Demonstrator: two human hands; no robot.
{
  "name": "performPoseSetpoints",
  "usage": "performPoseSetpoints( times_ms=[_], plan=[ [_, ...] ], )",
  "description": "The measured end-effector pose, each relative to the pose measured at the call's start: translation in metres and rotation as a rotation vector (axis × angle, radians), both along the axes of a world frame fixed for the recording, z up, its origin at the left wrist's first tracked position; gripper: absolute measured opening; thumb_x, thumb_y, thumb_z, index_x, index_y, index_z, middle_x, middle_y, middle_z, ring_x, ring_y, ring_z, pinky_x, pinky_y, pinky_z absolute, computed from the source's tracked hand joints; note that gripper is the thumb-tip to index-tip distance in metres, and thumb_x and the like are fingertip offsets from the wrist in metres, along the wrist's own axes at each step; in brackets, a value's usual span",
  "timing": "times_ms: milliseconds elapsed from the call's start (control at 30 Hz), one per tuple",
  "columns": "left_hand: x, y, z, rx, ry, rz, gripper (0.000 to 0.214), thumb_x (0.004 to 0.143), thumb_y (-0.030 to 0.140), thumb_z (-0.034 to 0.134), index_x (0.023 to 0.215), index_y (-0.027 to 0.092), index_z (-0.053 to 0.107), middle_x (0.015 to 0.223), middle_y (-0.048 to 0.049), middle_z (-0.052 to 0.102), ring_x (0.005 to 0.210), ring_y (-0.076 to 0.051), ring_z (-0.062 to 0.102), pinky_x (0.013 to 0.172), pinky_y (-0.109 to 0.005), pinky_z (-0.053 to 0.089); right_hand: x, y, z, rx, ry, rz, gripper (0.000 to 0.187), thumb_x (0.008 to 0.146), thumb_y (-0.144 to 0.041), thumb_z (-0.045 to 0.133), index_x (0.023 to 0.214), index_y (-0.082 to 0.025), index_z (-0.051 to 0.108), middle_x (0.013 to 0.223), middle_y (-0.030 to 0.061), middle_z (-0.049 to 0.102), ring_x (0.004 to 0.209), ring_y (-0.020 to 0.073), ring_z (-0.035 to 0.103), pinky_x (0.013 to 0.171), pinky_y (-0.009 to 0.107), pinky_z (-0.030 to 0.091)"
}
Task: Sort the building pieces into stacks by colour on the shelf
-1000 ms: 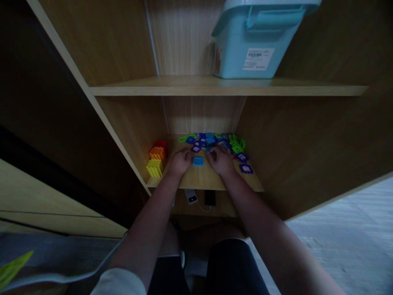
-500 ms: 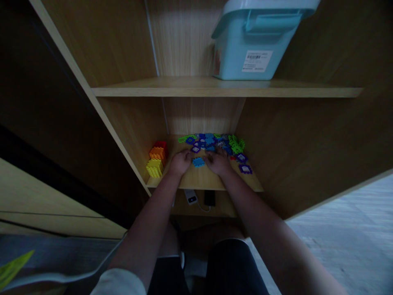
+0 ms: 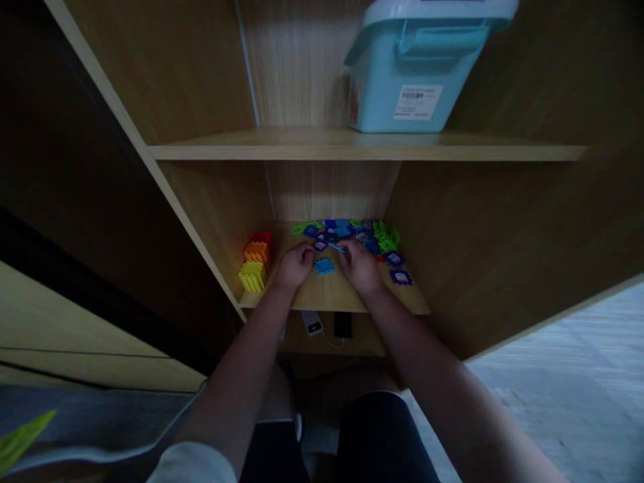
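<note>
My right hand (image 3: 359,263) pinches a light blue interlocking tile (image 3: 337,247) and holds it edge-on above the shelf board (image 3: 322,295). Just below and between my hands lies a small stack of light blue tiles (image 3: 324,266). My left hand (image 3: 295,263) rests at the left of that stack with curled fingers; what they hold, if anything, is hidden. Beyond the hands spreads a loose pile of blue tiles (image 3: 343,228), with purple and green ones mixed in. A purple tile (image 3: 320,246) with a white mark lies near my left fingertips.
Stacks of yellow (image 3: 252,276), orange (image 3: 257,252) and red tiles (image 3: 262,237) stand along the left wall. Green tiles (image 3: 386,237) heap at the right. Overhead, an upper shelf (image 3: 302,151) carries a teal bin (image 3: 377,100). Below lie a white device (image 3: 311,323) and a black one (image 3: 343,325).
My right hand has drawn slightly back from the pile and now shows a light blue tile in its fingers. My left hand has barely moved.
</note>
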State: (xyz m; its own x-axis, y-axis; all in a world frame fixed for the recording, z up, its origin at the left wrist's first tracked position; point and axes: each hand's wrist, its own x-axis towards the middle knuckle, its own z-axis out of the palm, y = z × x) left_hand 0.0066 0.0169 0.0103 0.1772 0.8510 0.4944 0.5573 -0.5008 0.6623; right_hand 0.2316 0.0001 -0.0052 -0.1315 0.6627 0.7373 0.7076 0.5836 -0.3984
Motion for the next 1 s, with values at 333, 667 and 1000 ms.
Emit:
performPoseSetpoints(
  times_ms=[333, 667, 1000],
  plan=[
    [0.005, 0.009, -0.007, -0.101, -0.345, -0.258, 0.028, 0.097, 0.038, 0.071, 0.117, 0.021, 0.066, 0.086, -0.0011, 0.073, 0.079, -0.016, 0.07, 0.073, -0.027, 0.055, -0.016, -0.012, 0.011, 0.08, -0.232, 0.221, 0.016, 0.101, -0.017, 0.068, 0.11, -0.028, 0.074, 0.121, 0.0088, 0.075, 0.121, 0.0298, 0.065, 0.109, 0.05, 0.055],
    [0.005, 0.013, -0.01, -0.172, -0.386, -0.196, 0.039, 0.095, 0.047, 0.071, 0.123, 0.022, 0.058, 0.085, -0.0005, 0.069, 0.08, -0.016, 0.07, 0.075, -0.028, 0.054, -0.013, -0.009, 0.008, -0.055, -0.018, 0.21, 0.028, 0.095, -0.033, 0.081, 0.121, -0.029, 0.072, 0.139, 0.0104, 0.068, 0.132, 0.0308, 0.065, 0.116, 0.052, 0.053],
    [0.001, 0.006, -0.006, -0.06, -0.243, -0.199, 0.06, 0.086, 0.05, 0.087, 0.13, 0.019, 0.059, 0.121, -0.0121, 0.074, 0.114, -0.025, 0.073, 0.104, -0.042, 0.057, -0.003, 0.002, 0.003, -0.056, 0.177, 0.119, 0.018, 0.096, -0.034, 0.073, 0.112, -0.027, 0.071, 0.131, 0.0103, 0.073, 0.121, 0.0269, 0.07, 0.109, 0.046, 0.057]
  ],
)
